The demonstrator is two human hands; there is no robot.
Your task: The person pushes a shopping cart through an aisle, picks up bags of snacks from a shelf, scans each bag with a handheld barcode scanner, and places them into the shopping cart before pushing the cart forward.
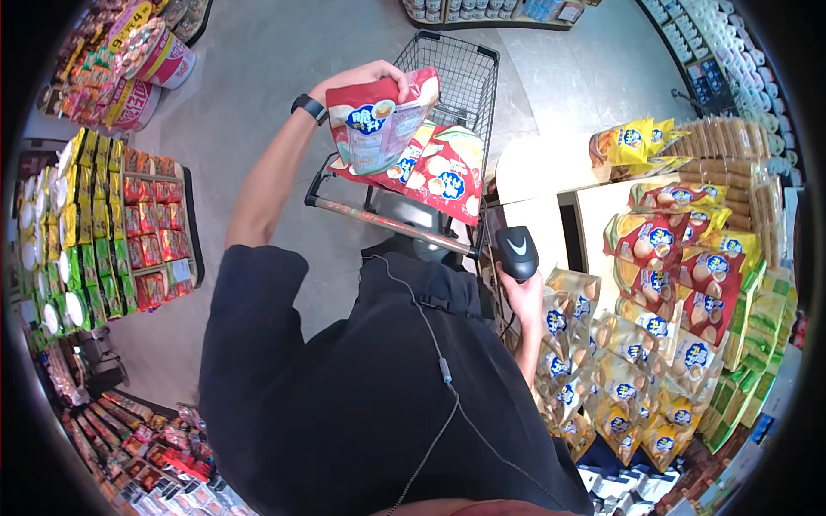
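Raised above the near end of a wire shopping cart (468, 84), my left hand (364, 79) grips the top of a red snack bag (374, 138). The bag hangs upright, its back panel partly turned to me. Beneath and beside it, more red snack bags (445, 171) with blue logos lie across the cart near its handle (393, 226). My right hand (521, 290) holds a black handheld barcode scanner (516, 253) by its grip, to the right of the cart handle. The scanner's head points away from me.
At my right, a display (603, 206) carries red, yellow and clear snack bags (629, 361). A shelf of red, yellow and green packets (151, 226) stands to the left. Candy tubs (161, 58) are at the upper left. Another stocked shelf (477, 16) lies beyond the cart.
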